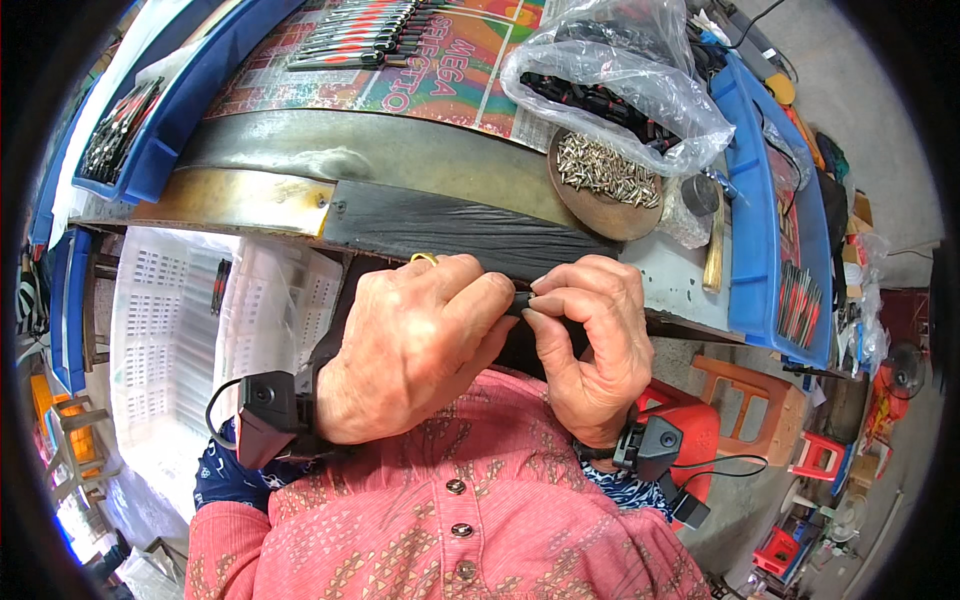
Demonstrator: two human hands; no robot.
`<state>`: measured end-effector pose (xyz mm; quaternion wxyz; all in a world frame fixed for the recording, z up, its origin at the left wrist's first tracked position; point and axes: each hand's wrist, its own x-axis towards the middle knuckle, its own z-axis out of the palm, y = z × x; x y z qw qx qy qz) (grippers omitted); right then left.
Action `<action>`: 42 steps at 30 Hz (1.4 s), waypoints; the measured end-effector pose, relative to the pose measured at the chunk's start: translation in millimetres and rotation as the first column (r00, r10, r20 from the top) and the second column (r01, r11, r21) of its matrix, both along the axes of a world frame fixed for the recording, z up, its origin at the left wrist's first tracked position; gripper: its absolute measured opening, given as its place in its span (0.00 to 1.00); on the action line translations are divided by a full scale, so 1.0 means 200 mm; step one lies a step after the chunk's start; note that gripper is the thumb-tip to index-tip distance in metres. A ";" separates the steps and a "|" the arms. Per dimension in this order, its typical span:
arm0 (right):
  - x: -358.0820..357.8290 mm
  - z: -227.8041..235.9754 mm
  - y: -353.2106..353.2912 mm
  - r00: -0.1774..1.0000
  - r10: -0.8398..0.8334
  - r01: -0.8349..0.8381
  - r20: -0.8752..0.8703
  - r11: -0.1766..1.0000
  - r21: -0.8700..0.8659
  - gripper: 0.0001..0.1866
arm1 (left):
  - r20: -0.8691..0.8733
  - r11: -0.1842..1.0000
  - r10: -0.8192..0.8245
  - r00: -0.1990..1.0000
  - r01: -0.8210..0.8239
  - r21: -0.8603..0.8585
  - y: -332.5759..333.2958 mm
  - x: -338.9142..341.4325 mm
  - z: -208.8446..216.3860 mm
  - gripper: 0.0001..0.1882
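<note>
Just in front of my chest, at the near edge of the workbench, both hands meet over a small black piece. My left hand is closed around one end of it, hiding most of its length. The thumb and fingertips of my right hand pinch the other end. Only a short dark section shows between the hands, so its full shape cannot be made out. Beyond my right hand, a round brown dish holds many small silver metal pins.
A clear plastic bag with black parts lies behind the dish. Red-and-black hand tools lie in a row at the back. Blue bins with similar tools flank the bench. A white plastic crate stands below left, an orange stool right.
</note>
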<state>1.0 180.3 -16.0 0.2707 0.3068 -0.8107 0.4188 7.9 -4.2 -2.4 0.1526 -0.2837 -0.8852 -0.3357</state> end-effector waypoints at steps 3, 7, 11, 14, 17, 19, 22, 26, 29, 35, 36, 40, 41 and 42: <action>-0.01 -0.02 0.00 1.000 0.018 -0.018 -0.010 1.000 -0.021 0.12 | -0.061 1.000 0.014 0.998 -0.013 0.018 0.01 -0.01 -0.02 0.11; -0.01 -0.04 0.00 0.999 0.034 -0.033 0.006 0.999 -0.039 0.13 | -0.044 0.999 0.006 0.999 -0.004 0.044 0.01 0.00 -0.03 0.11; 0.03 -0.05 -0.01 0.963 0.063 0.007 0.261 0.966 -0.257 0.15 | -0.057 0.998 0.012 0.998 -0.008 0.064 0.00 -0.01 -0.02 0.11; 0.04 -0.03 0.00 0.893 0.151 0.018 0.425 0.930 -0.368 0.14 | -0.049 0.999 0.012 0.999 -0.009 0.049 -0.01 -0.01 -0.02 0.11; 0.05 0.00 0.02 0.751 0.260 0.035 0.607 0.902 -0.430 0.14 | -0.048 0.999 0.004 0.999 -0.003 0.034 -0.01 0.00 -0.02 0.11; 0.06 0.02 0.03 0.632 0.339 0.063 0.697 0.874 -0.483 0.14 | -0.055 1.000 -0.001 0.999 0.003 0.030 0.00 0.01 -0.02 0.11; 0.05 0.04 0.01 0.541 0.391 0.091 0.745 0.853 -0.514 0.13 | -0.072 1.000 0.005 0.997 -0.004 0.020 0.00 0.01 -0.03 0.11; 0.04 0.05 -0.01 0.458 0.397 0.148 0.795 0.848 -0.509 0.09 | -0.069 1.000 0.006 0.998 -0.006 0.006 0.01 0.01 -0.04 0.12; 0.04 0.03 -0.02 0.481 0.405 0.149 0.778 0.836 -0.527 0.06 | -0.142 0.999 0.009 0.990 -0.003 0.045 0.02 0.01 -0.06 0.12; 0.06 -0.02 -0.06 0.611 0.387 0.164 0.691 0.792 -0.589 0.06 | -0.069 0.999 0.025 0.997 -0.022 0.045 0.01 0.02 -0.06 0.15; 0.06 -0.03 -0.06 0.648 0.382 0.145 0.659 0.788 -0.599 0.08 | -0.066 0.999 0.025 0.998 -0.022 0.048 0.02 0.02 -0.05 0.15; 0.07 -0.07 -0.05 0.699 0.403 0.106 0.591 0.759 -0.643 0.11 | -0.018 0.994 -0.013 1.000 0.015 0.112 0.01 0.01 -0.04 0.14; 0.07 -0.08 -0.04 0.681 0.441 0.094 0.584 0.739 -0.667 0.12 | -0.003 0.989 -0.035 0.999 0.035 0.142 0.01 0.01 -0.03 0.14; 0.06 -0.09 -0.03 0.664 0.489 0.078 0.566 0.707 -0.702 0.12 | 0.002 0.988 -0.055 0.998 0.054 0.141 0.00 0.00 -0.04 0.14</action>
